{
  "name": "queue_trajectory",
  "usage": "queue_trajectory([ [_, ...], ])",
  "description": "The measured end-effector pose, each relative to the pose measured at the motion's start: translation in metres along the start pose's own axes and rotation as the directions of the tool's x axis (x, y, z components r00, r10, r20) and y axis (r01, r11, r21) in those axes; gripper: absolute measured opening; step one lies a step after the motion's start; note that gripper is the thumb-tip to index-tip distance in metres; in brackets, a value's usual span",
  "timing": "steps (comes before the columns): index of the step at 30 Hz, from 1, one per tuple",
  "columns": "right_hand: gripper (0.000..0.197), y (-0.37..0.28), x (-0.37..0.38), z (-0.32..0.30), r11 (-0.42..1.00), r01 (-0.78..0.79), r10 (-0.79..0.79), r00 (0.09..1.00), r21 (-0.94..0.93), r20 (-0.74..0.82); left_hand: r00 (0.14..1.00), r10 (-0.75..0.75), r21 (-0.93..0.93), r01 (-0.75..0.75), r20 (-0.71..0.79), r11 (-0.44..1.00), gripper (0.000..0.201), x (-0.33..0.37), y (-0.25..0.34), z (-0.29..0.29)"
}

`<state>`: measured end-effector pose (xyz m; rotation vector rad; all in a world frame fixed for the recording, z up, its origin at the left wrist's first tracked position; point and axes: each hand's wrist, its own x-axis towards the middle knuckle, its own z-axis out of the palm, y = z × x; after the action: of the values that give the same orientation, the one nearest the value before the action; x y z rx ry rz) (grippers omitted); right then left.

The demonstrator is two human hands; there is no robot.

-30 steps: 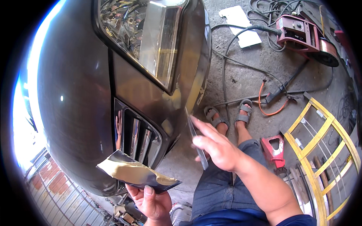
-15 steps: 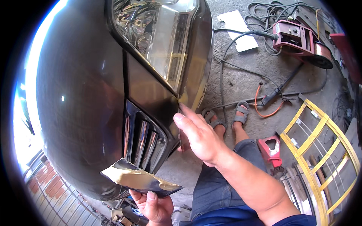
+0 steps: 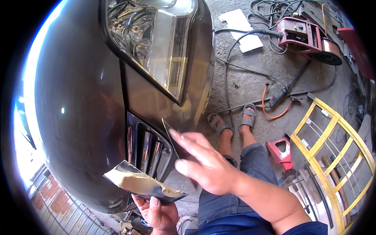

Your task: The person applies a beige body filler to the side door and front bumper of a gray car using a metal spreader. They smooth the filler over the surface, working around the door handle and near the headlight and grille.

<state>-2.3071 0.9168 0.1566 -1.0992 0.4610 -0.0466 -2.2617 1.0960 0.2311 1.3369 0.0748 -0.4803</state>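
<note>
At the lower middle, my left hand [image 3: 159, 214] pinches the edge of a dark flat board [image 3: 172, 199] tilted beside the car. Beige putty [image 3: 135, 179] is smeared thickly across its upper face. My right hand [image 3: 205, 162] grips a thin dark putty spreader [image 3: 167, 127], seen almost edge-on, with fingers laid along it. The spreader is in front of the bumper corner, right of a slatted vent [image 3: 147, 147]; whether it touches the car cannot be told. Beige putty [image 3: 187, 105] marks the dark car body [image 3: 78, 98] below the headlight [image 3: 156, 51].
On the concrete floor at the upper right stands a red wire-feed welding unit [image 3: 299, 33] with looped cables and a wire spool. A white sheet [image 3: 243, 29] lies beside it. To the right are a yellow metal frame [image 3: 323, 141] and a red stand [image 3: 280, 150].
My right hand and the spreader have come down and slightly left, away from the putty below the headlight. My left hand and the board stay nearly still. The view has shifted slightly.
</note>
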Motion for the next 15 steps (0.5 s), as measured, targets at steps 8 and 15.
queue_trajectory([
  [8, 0.055, 0.03, -0.046, -0.047, 0.832, 0.317, -0.242, 0.946, -0.455, 0.216, 0.993, -0.066, 0.063, 0.072, -0.096, 0.995, 0.059, 0.008, -0.003, 0.017],
  [15, 0.063, 0.047, -0.023, -0.073, 0.489, 0.054, -0.233, 0.97, -0.871, -0.071, 0.996, -0.058, 0.062, 0.063, -0.074, 0.996, 0.059, 0.004, -0.005, 0.015],
])
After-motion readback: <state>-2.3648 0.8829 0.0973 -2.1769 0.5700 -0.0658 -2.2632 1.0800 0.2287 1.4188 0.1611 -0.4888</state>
